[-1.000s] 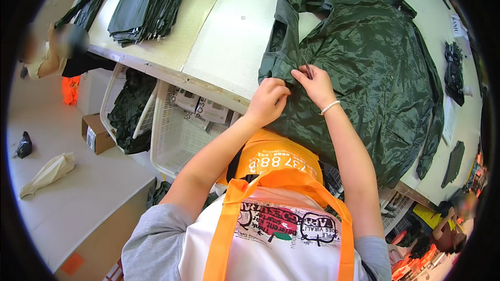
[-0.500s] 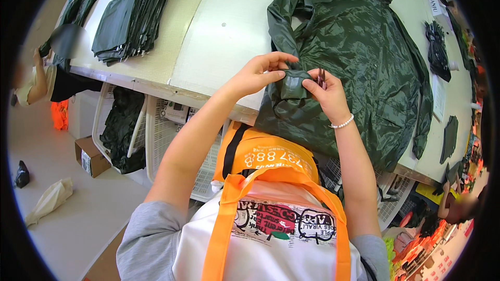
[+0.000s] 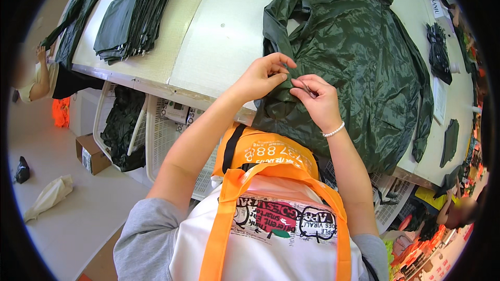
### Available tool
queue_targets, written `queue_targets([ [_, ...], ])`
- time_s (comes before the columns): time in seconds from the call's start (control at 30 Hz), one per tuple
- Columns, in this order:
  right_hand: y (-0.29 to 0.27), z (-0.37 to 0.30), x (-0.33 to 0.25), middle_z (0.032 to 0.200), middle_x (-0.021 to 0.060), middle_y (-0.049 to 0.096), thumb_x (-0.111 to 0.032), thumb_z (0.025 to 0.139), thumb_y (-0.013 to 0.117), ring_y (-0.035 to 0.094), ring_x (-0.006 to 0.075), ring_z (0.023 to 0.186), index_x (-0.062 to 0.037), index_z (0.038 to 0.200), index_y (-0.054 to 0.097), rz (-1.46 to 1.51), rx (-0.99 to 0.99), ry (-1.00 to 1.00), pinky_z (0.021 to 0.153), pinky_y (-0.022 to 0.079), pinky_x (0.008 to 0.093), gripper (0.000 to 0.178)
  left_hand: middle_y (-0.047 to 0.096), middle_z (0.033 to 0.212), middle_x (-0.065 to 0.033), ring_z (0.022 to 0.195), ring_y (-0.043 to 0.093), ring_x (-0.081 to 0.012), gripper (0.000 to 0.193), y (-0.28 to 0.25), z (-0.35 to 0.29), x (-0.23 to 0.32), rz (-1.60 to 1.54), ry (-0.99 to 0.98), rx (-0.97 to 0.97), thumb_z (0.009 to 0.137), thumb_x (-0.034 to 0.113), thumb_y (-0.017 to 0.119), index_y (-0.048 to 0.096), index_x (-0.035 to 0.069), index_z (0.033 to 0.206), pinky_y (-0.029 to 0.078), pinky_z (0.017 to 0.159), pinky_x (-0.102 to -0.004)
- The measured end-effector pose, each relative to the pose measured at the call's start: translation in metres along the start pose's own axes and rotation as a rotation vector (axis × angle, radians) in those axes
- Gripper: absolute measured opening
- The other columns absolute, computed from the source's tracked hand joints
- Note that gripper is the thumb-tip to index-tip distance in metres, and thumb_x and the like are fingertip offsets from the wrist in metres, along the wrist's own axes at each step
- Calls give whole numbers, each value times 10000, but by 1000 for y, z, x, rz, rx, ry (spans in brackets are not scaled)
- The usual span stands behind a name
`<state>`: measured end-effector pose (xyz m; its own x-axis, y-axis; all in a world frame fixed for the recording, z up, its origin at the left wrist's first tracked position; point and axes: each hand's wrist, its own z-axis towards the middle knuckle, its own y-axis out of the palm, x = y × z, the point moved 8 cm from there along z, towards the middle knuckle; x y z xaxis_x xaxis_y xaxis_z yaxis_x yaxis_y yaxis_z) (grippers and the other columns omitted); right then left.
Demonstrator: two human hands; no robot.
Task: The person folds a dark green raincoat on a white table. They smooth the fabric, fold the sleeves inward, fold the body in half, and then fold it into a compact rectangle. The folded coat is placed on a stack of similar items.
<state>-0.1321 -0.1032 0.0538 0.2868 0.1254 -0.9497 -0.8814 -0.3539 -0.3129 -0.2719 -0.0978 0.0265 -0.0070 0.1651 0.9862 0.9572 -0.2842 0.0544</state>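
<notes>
A dark green, shiny jacket [image 3: 359, 67] lies spread out on the table, its collar at the far side. My left hand [image 3: 266, 76] is closed on the end of its left-lying sleeve, thumb and fingers pinching the cloth. Close beside it my right hand [image 3: 316, 98] is closed too, fingertips at the same sleeve end. A slim pair of thread snips [image 3: 308, 90] shows partly between the right fingers; the rest is hidden in the hand. The exact edge of cloth between my fingertips is too small to make out.
A stack of folded dark green pieces [image 3: 133, 21] lies on the table at left, with another garment [image 3: 86, 13] behind it. A tied dark bundle [image 3: 438, 54] sits at right. White baskets [image 3: 156, 140] stand under the front edge. A person [image 3: 39, 80] works at far left.
My right hand has turned and moved slightly left and down, fingers drawn together. The sleeve end, held up as a flap before, now sits lower between my hands.
</notes>
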Motion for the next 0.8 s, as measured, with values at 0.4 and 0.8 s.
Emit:
queue_targets([
  [0.4,-2,15,9,830,108,602,-92,843,660,592,175,692,-5,929,554,-78,44,-38,638,477,271,161,671,776,-42,722,585,-66,159,-2,-6,4,348,36,198,769,103,695,675,-26,861,474,656,-230],
  [0.8,-3,6,7,896,98,611,-232,869,640,631,244,766,-39,926,539,-268,-28,1,655,490,321,225,646,839,-8,774,580,-53,133,-19,1,-25,-30,-62,230,855,103,664,647,-17,911,460,698,-190],
])
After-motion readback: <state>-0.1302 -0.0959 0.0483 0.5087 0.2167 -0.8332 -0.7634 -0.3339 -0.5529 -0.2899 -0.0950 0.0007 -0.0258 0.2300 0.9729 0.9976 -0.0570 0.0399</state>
